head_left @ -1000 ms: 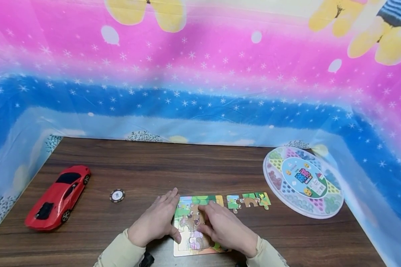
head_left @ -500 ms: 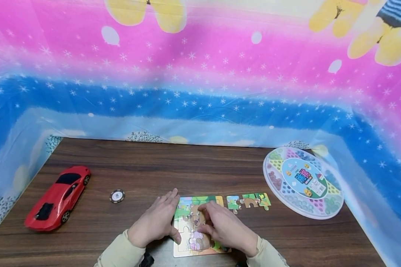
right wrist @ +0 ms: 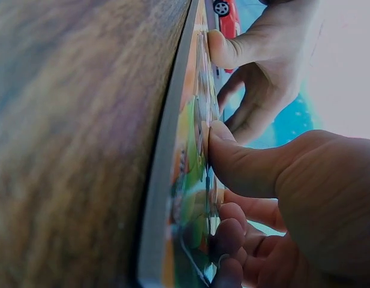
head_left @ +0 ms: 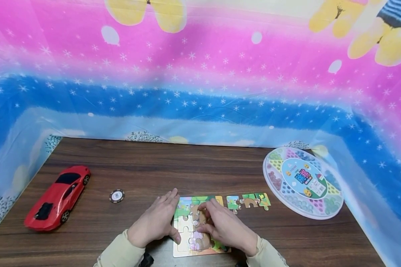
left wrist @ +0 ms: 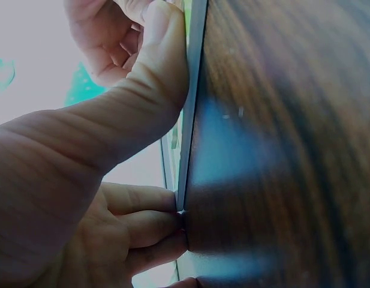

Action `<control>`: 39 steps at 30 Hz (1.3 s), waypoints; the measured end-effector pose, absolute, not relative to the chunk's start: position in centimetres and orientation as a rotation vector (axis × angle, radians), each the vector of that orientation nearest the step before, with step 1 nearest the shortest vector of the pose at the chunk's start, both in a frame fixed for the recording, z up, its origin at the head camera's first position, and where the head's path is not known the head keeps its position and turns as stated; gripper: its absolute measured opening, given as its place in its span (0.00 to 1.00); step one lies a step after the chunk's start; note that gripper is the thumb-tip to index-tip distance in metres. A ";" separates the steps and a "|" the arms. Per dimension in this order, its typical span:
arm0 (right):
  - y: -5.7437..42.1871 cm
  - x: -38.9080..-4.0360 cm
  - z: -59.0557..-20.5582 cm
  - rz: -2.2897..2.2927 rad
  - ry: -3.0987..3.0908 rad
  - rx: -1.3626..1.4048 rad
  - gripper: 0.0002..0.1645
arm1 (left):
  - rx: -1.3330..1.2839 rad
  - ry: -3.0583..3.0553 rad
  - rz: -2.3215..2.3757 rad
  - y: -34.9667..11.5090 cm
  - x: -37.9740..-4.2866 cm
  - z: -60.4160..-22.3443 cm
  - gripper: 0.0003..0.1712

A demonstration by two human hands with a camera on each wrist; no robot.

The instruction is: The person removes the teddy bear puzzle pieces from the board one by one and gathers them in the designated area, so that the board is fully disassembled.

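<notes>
A jigsaw puzzle point(head_left: 186, 245) with a brown bear picture lies in its tray in front of me, its left side bright with glare. My left hand point(head_left: 155, 221) lies along the left edge, fingers stretched out, its thumb resting on the board. Over the middle of the picture, my right hand point(head_left: 228, 229) pinches a puzzle piece between thumb and bent index finger; the hand partly hides it. The right wrist view shows the right thumb point(right wrist: 241, 159) low at the puzzle's surface. Loose puzzle pieces point(head_left: 250, 201) lie just right of the tray, several of them in a row.
A round, clear-lidded Chinese checkers box point(head_left: 304, 181) lies at the right. On the left are a red toy car point(head_left: 58, 198) and a black-and-white poker chip point(head_left: 117, 195). A pink and blue patterned cloth point(head_left: 200, 92) surrounds the wooden table point(head_left: 173, 163).
The puzzle's left-middle part has turned from brown to pale and shiny, with piece outlines showing. My right fingertips have shifted slightly; the left hand keeps its place.
</notes>
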State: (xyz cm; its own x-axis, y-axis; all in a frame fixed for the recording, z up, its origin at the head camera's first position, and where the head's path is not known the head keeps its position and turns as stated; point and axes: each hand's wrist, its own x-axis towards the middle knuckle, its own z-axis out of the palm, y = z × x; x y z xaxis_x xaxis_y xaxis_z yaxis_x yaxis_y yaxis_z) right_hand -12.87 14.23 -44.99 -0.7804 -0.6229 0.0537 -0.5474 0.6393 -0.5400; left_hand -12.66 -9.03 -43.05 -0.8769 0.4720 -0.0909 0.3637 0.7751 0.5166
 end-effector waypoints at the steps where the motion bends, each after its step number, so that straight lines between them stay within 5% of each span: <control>1: 14.2 -12.9 -45.0 -0.826 2.717 -0.974 0.24 | 0.658 2.755 0.734 -9.0 -12.6 -43.0 0.71; 31: 14.4 -12.9 -45.1 -0.836 2.717 -0.952 0.23 | 0.663 2.758 0.733 -9.0 -12.5 -43.0 0.70; 39: 14.1 -12.8 -45.2 -0.675 2.740 -1.089 0.30 | 0.674 2.772 0.726 -9.0 -12.4 -43.1 0.70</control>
State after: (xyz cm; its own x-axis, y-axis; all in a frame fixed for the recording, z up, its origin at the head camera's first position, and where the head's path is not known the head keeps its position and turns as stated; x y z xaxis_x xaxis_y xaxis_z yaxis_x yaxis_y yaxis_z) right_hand -12.81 14.08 -45.16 -0.7346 -0.6763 0.0545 -0.6242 0.6421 -0.4450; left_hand -12.41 -8.99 -43.07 -0.8769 0.4752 -0.0729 0.3784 0.7758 0.5050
